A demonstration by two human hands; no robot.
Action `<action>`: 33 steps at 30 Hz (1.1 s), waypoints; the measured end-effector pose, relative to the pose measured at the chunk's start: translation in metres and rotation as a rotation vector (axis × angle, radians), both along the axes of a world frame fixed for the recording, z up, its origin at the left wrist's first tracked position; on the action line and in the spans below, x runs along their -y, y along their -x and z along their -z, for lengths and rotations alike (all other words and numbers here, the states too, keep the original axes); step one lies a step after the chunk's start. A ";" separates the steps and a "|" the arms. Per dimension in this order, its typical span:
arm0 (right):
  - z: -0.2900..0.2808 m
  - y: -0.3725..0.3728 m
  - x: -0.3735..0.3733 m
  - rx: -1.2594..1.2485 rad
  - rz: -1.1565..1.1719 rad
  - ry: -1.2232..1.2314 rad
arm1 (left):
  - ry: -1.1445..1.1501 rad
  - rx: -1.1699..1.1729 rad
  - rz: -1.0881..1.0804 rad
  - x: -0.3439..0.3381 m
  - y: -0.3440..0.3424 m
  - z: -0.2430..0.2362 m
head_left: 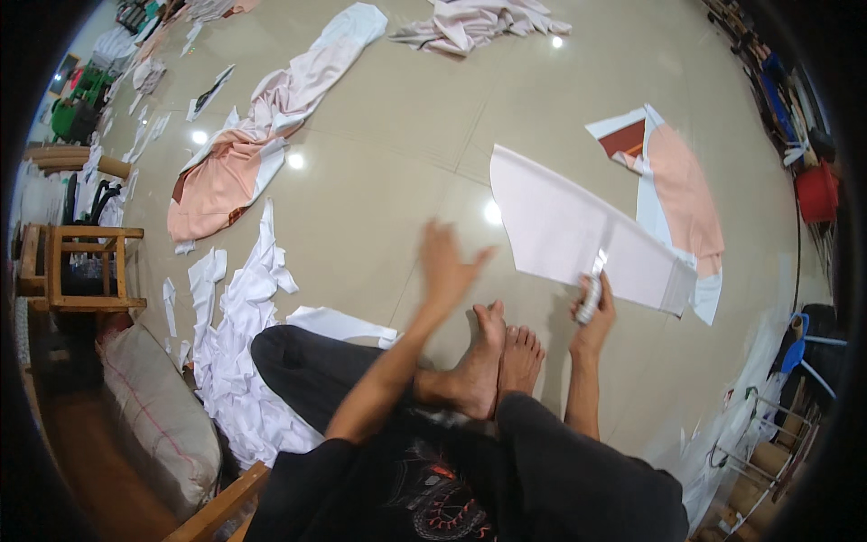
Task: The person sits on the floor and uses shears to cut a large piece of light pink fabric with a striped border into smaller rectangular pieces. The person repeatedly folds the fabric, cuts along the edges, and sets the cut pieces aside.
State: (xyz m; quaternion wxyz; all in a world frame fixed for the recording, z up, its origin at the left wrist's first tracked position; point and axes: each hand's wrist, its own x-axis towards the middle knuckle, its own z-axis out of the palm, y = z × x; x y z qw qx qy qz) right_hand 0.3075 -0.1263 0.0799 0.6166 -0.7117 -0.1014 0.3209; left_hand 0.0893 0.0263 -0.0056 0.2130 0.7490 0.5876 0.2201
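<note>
My right hand (591, 316) is closed around a bladed tool (589, 294) with a whitish, wrapped-looking handle. Its shiny metal end points away over the pale pink cloth panel (569, 212), which lies flat on the floor. My left hand (447, 271) hovers over the bare tiles left of the panel, blurred, holding nothing, with thumb and fingers apart. Just beyond the panel's right end, a peach cloth piece (682, 190) with white edges lies partly folded, showing a brown-red patch. Whether the two pieces touch is hard to see.
White cloth scraps (244, 334) heap up beside my left knee. A long peach and pink cloth (226, 176) sprawls at the far left, and another crumpled cloth (479, 23) at the top. A wooden stool (90, 266) and a stuffed sack (163, 415) stand left; a metal rack (763, 443) stands right.
</note>
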 end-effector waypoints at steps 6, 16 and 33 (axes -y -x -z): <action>0.026 -0.094 0.107 0.155 0.344 -0.042 | 0.002 -0.147 0.171 -0.003 -0.142 -0.017; 0.041 -0.092 0.119 0.162 0.482 -0.001 | 0.136 0.037 -0.394 -0.068 0.105 -0.023; 0.117 -0.077 0.112 -0.086 0.357 -0.146 | 0.140 0.540 -0.006 -0.244 -0.057 -0.004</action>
